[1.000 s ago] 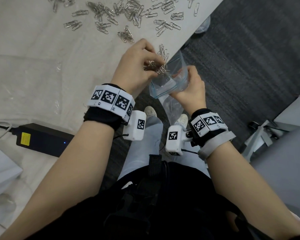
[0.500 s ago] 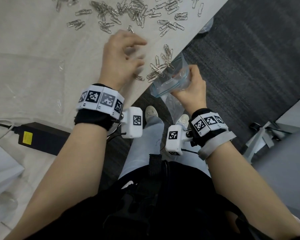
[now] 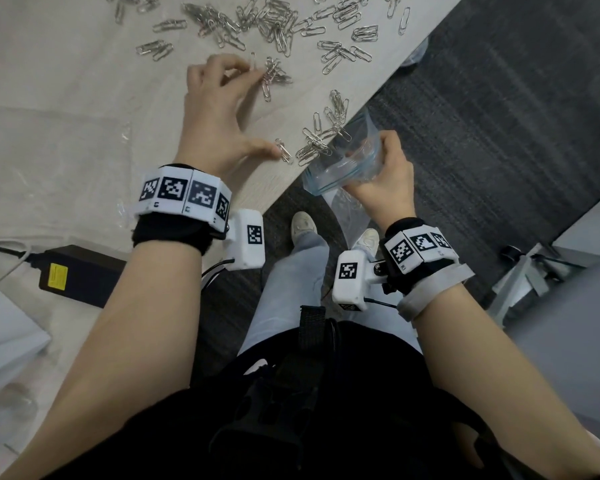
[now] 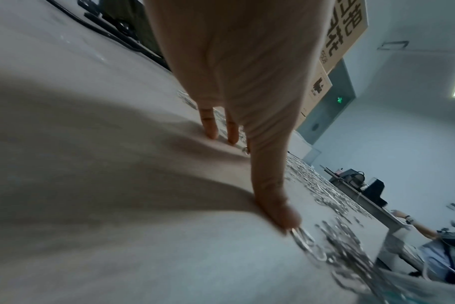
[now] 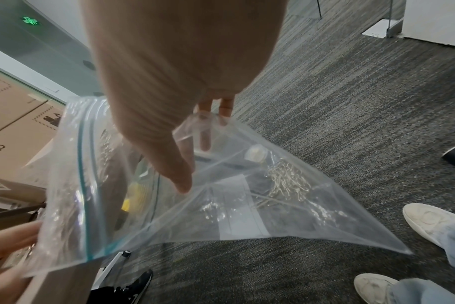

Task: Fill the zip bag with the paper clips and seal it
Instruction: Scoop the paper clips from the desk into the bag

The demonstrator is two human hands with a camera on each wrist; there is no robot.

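Observation:
My right hand grips the mouth of a clear zip bag with a blue seal strip and holds it open just off the table edge. In the right wrist view my right hand pinches the zip bag, with several paper clips lying in it. A small heap of clips lies at the table edge beside the bag mouth. My left hand is spread on the table, thumb touching one clip, fingertips at another cluster. In the left wrist view my left hand rests its fingertips on the tabletop.
Many loose paper clips cover the far part of the pale table. A black power brick with a yellow label lies near the table's front edge, a white box left of it. Dark carpet and a metal base lie to the right.
My left hand has left the bag mouth and moved up and left over the table, spreading its fingers onto loose clips. The right hand and bag have stayed in place.

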